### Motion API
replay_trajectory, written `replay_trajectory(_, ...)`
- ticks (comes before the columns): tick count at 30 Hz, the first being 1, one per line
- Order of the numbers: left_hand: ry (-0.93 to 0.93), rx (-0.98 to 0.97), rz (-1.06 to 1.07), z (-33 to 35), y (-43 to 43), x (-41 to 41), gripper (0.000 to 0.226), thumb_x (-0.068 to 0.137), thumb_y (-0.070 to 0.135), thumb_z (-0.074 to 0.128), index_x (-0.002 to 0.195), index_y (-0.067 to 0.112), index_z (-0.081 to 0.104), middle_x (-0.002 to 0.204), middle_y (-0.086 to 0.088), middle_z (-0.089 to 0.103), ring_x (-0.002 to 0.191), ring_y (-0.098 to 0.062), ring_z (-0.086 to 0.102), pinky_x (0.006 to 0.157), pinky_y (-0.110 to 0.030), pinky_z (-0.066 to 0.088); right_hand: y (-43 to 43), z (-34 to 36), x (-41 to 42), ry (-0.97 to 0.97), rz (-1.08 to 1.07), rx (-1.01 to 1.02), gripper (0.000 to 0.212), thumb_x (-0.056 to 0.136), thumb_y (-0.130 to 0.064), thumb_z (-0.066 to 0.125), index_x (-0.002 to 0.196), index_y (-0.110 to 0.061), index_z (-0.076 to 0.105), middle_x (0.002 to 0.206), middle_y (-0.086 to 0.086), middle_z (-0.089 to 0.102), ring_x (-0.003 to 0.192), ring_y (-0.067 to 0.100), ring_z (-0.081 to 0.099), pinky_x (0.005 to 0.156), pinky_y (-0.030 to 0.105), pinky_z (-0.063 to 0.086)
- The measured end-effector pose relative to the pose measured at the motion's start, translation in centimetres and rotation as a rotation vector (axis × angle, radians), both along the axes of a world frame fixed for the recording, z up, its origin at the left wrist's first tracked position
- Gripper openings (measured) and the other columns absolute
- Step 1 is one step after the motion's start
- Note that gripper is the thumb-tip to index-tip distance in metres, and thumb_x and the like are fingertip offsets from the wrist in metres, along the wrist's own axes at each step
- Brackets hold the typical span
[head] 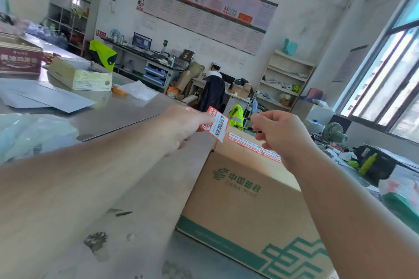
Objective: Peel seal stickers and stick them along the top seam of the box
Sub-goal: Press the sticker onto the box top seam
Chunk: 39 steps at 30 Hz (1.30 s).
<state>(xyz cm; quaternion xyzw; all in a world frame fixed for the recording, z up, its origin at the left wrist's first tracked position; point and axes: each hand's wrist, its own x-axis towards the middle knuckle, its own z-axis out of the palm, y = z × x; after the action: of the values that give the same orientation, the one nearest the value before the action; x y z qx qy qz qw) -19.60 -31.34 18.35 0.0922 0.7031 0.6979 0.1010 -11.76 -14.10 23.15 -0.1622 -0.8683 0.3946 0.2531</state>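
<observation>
My left hand (181, 129) pinches a red-and-white sticker (215, 124) over the box (244, 199), which sits at five o'clock on the table (127, 115). My right hand (281, 133), at three o'clock from the sticker, has its fingers curled, and I cannot tell whether they hold anything. A red strip (254, 145) lies along the box top.

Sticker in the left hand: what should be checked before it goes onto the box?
1. The left hand grips the sticker firmly: ok.
2. Its backing is fully peeled: cannot tell.
3. The box is closed, top facing up: ok.
4. The stuck stickers lie flat on the box top: ok.
5. Free space is left beside them: cannot tell, the right hand covers it.
6. The right hand is empty: cannot tell.
</observation>
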Motion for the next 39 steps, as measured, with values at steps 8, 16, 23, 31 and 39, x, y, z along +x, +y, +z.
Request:
replay_trajectory(8,-0.046,-0.105,-0.021,0.2,2.8,-2.7,0.023,0.084,0.037,0.072,0.079,0.015,0.077,0.068,0.003,0.065,0.043,-0.010,0.021,0.039,-0.021,0.016,2.3,-0.3,-4.0,-0.098,0.097,0.206,0.010,0.089,-0.041,0.071,0.087,-0.031,0.072,0.087,-0.008,0.069,0.081,0.013,0.064,0.077,0.035,0.058)
replay_trajectory(16,-0.087,-0.148,-0.014,-0.8,3.8,-3.4,0.023,0.086,0.037,0.070,0.076,0.016,0.073,0.068,0.004,0.059,0.040,-0.009,0.019,0.037,-0.017,0.015,2.6,-1.4,-5.0,-0.210,0.192,0.275,0.011,0.089,-0.044,0.071,0.093,-0.035,0.075,0.095,-0.015,0.068,0.081,0.001,0.057,0.060,0.018,0.038)
replay_trajectory(23,-0.123,-0.153,-0.036,-0.9,3.8,-3.6,0.025,0.086,0.039,0.069,0.073,0.018,0.071,0.062,0.007,0.057,0.040,-0.008,0.017,0.034,-0.015,0.014,2.3,-2.2,-5.0,-0.265,0.230,0.298,0.018,0.087,-0.045,0.073,0.101,-0.034,0.079,0.086,-0.010,0.073,0.066,0.005,0.060,0.057,0.017,0.046)
replay_trajectory(31,-0.223,-0.172,-0.048,-2.2,3.2,-3.9,0.029,0.085,0.046,0.069,0.080,0.018,0.074,0.048,0.009,0.059,0.043,-0.007,0.021,0.037,-0.013,0.015,2.1,-2.6,-5.0,-0.287,0.228,0.358,0.016,0.089,-0.049,0.069,0.100,-0.040,0.076,0.065,-0.016,0.064,0.050,0.000,0.055,0.048,0.016,0.039)
replay_trajectory(39,-0.144,-0.216,-0.026,-3.2,4.0,-3.9,0.039,0.082,0.059,0.067,0.074,0.021,0.068,0.062,0.005,0.057,0.051,-0.012,0.031,0.047,-0.020,0.023,2.2,-3.0,-4.8,-0.270,0.247,0.374,0.015,0.093,-0.046,0.064,0.104,-0.043,0.074,0.073,-0.020,0.061,0.064,-0.004,0.056,0.053,0.014,0.038)
